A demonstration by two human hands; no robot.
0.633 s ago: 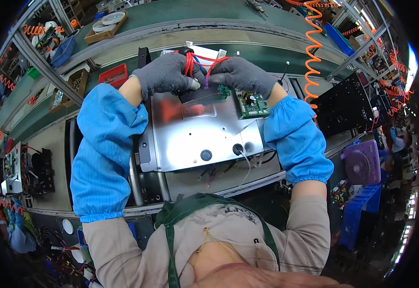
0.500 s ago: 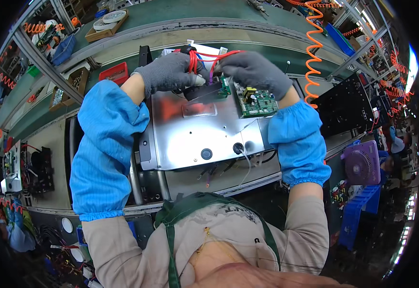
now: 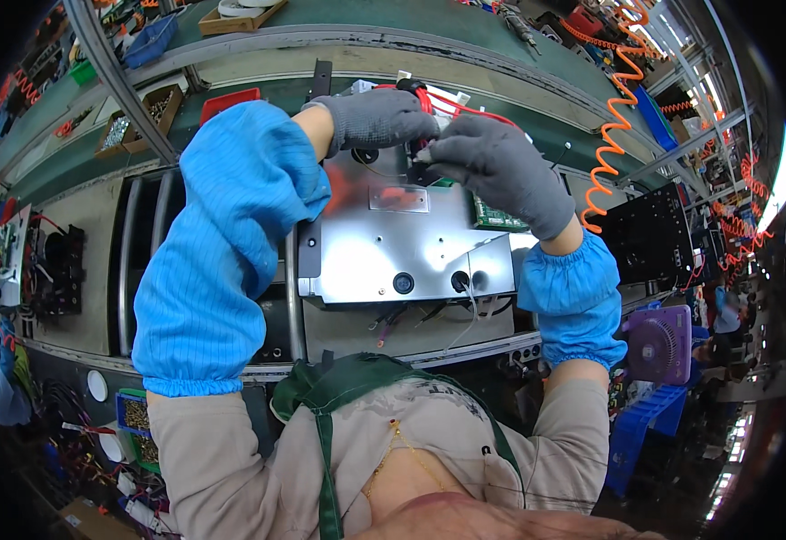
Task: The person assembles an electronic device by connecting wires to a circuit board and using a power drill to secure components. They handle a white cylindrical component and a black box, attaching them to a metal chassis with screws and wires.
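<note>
A shiny silver metal chassis (image 3: 357,256) lies in front of me, its flat face up with round black grommets near the near edge. At its far side my left hand (image 3: 379,121), in a grey glove, is closed around a bundle of red cables (image 3: 425,97). Close beside it, my right hand (image 3: 505,169), also gloved, pinches at a dark part whose kind I cannot make out. The right hand partly covers a green circuit board (image 3: 498,218) on the chassis. Loose wire ends (image 3: 384,335) hang out at the near edge.
Metal rollers (image 3: 161,216) run left of the chassis. A red tray (image 3: 229,104) and a box of small parts (image 3: 161,106) stand at far left. An orange coiled hose (image 3: 611,148) hangs at right, near a black panel (image 3: 650,232) and a purple fan (image 3: 659,344).
My right hand has come down and closer to my left hand, covering more of the circuit board. The dark piece between the hands is now mostly hidden. The whole view has shifted slightly.
</note>
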